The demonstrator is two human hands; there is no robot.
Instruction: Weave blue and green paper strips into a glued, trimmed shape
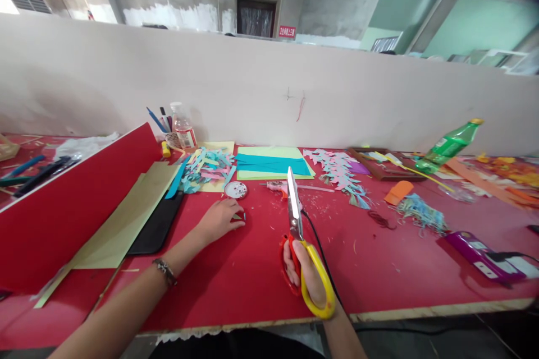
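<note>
My right hand (309, 275) grips a pair of scissors (293, 202) with one red and one yellow handle loop. Their blades are together and point away from me, over the red tabletop (256, 275). To the left, my left hand (219, 221) is low over the table with its thumb and fingers apart. Small scraps of paper (240, 216) lie by its fingertips; whether it touches them I cannot tell. Just beyond that hand is a small round white lid (235, 190) with dark specks. A glue gun (278, 186) rests behind the scissors, partly hidden by the blades.
Cut paper strips (206, 168) are heaped behind my left hand, blue sheets (272, 164) beside them. Fringed paper (337, 171) lies farther right. A red board (84, 207) leans at left. At right are a green bottle (450, 146) and a purple power strip (484, 255).
</note>
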